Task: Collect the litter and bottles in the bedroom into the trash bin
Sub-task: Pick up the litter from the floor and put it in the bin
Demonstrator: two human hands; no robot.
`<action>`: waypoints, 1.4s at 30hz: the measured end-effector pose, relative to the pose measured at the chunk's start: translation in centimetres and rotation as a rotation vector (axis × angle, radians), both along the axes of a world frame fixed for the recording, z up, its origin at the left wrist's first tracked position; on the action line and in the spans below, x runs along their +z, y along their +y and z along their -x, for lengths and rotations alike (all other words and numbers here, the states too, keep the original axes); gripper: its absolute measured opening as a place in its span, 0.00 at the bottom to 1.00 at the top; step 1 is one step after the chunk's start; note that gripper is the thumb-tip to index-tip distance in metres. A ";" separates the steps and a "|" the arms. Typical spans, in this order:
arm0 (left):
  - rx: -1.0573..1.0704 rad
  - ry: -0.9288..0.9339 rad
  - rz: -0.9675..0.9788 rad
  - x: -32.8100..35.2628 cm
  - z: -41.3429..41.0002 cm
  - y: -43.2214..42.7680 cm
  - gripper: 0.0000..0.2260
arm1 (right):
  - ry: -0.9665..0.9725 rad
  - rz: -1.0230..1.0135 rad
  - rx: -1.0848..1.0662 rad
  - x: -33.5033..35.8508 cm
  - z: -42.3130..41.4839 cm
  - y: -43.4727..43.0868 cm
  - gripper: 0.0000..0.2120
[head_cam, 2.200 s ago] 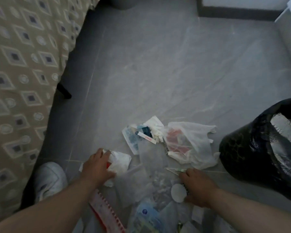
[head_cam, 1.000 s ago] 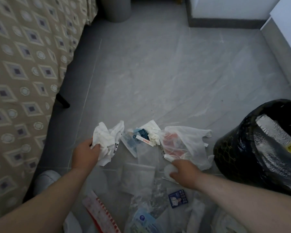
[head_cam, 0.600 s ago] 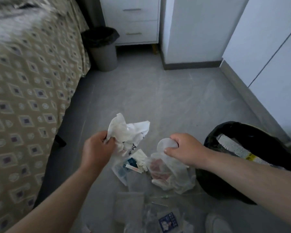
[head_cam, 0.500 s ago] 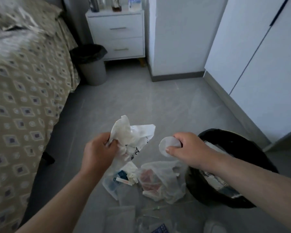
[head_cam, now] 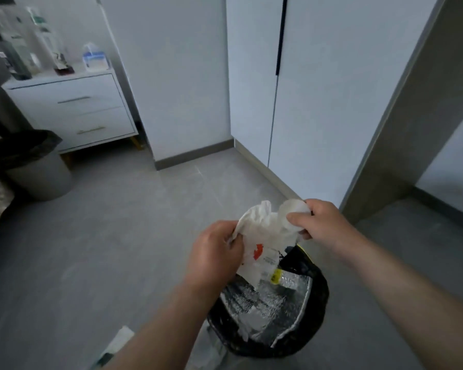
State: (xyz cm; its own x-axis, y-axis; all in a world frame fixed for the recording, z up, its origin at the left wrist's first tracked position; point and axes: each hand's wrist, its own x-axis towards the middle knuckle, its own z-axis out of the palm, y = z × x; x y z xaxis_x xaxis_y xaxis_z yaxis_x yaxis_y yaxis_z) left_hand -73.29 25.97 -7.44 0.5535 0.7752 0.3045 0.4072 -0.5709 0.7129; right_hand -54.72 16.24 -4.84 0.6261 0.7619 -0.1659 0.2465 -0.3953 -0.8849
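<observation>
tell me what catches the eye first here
Two grips meet just above a black-lined bin at lower centre. The left grip holds a crumpled white wrapper with a red mark, and the right grip pinches a white disc. A silver foil bag lies in the bin, and at far left a second bin stands by a white nightstand.

The person presents two bare hands, the left hand (head_cam: 214,252) and the right hand (head_cam: 321,222), each on an uncovered forearm. The left forearm (head_cam: 166,324) and the right forearm (head_cam: 401,284) are bare along their whole visible length, from wrist to edge of view. The backs of both hands and their knuckles are in view. Finer surface detail is blurred.
</observation>
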 end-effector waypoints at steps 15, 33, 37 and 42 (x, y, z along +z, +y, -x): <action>-0.266 0.516 -0.062 -9.3 1.5 -2.5 0.41 | 0.043 0.028 -0.038 -2.9 -1.4 0.0 0.06; -0.174 0.605 0.084 -11.2 6.7 -1.4 0.53 | -0.446 0.882 0.611 -18.2 7.6 3.5 0.46; -0.190 0.628 0.090 -11.5 6.8 -1.4 0.53 | -0.539 1.024 0.636 -19.8 7.9 3.7 0.47; -0.208 0.581 0.142 -10.9 7.4 -0.8 0.53 | -0.457 1.068 0.644 -17.1 8.1 5.4 0.54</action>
State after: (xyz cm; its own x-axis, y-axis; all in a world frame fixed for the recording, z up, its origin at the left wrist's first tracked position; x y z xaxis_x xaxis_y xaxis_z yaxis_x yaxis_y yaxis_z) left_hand -80.70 25.12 -18.37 0.7410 0.6445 -0.1885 0.6412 -0.5958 0.4836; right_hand -62.85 21.64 -21.99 0.3638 0.5695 -0.7372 0.8409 -0.5413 -0.0032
